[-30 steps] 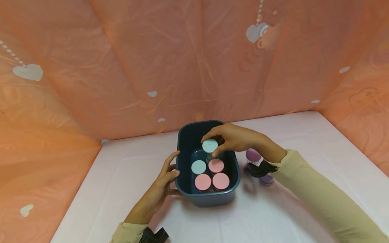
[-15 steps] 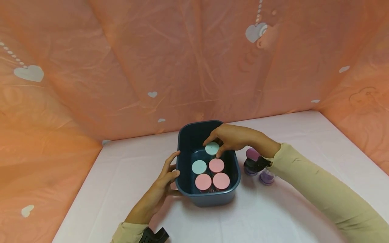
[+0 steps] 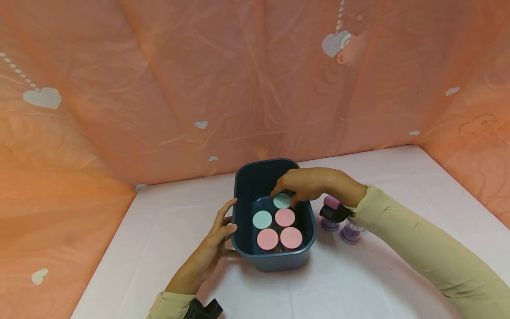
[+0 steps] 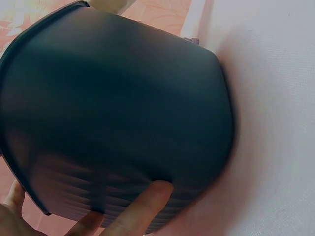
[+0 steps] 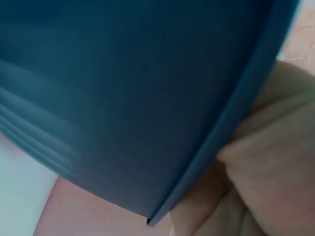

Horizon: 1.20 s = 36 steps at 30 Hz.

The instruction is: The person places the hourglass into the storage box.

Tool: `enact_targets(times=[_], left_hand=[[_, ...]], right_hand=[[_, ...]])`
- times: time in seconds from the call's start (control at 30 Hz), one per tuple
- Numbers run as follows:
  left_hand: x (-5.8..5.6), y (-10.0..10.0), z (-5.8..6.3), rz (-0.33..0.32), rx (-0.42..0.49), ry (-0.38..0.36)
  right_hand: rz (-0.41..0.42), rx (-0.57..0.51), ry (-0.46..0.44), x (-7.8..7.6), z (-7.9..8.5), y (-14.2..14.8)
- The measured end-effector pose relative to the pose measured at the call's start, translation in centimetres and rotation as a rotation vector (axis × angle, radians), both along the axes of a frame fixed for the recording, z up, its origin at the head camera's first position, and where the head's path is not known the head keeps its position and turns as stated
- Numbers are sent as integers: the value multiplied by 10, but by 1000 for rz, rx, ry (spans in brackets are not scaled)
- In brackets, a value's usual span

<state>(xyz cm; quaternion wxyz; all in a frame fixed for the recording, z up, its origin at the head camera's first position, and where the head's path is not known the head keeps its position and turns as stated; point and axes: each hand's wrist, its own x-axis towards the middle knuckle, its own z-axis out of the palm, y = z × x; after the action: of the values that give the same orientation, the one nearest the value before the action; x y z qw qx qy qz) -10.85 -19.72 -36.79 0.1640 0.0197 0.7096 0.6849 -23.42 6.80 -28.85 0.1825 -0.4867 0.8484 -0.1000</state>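
Observation:
A dark blue bin [image 3: 275, 264] stands on the white cloth. My right hand [image 3: 311, 182] reaches over its right rim and pinches a mint-lidded jar [image 3: 282, 200] between thumb and fingers, down inside the bin. In front of that jar stand another mint-lidded jar [image 3: 262, 219] and several pink-lidded jars [image 3: 291, 238]. My left hand [image 3: 215, 237] rests against the bin's left side, fingers extended along the outer wall. The left wrist view shows its fingertip [image 4: 160, 189] pressed on the ribbed wall. In the right wrist view, the bin's wall hides the jar.
Two small purple containers [image 3: 351, 231] stand on the cloth to the right of the bin, partly behind my right wrist. An orange-pink sheet with white hearts [image 3: 263, 88] hangs as a wall at the back and sides. White cloth [image 3: 175, 212] covers the tabletop.
My right hand has lowered the mint-lidded jar deeper into the bin and slightly rightward, behind a pink-lidded one. The left hand keeps its place on the bin.

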Motion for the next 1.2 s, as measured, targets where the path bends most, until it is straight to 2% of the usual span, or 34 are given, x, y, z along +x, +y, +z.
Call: enact_targets(times=[0.1,0.23,0.53,0.67,0.83,1.0,1.2], left_hand=[[0,0,0,0,-1,0],[0,0,1,-3,0,3],[0,2,0,16,-4,3],[1,2,-1,23,-2,1],[3,-1,-1,15,-9,-5],[4,-2,-1,0,-5,-8],[1,-1,1,-15,-16,-1]], right_hand=[[-7,-25,-7,1,0,2],[-31,-121,-27,4,3,11],[-157,-306,12,20,9,63],[-201,-364,32,24,0,93],[-275,-438,90,29,-20,121],[-342,-442,83,33,-35,136],[-436,-426,75,37,-38,151]])
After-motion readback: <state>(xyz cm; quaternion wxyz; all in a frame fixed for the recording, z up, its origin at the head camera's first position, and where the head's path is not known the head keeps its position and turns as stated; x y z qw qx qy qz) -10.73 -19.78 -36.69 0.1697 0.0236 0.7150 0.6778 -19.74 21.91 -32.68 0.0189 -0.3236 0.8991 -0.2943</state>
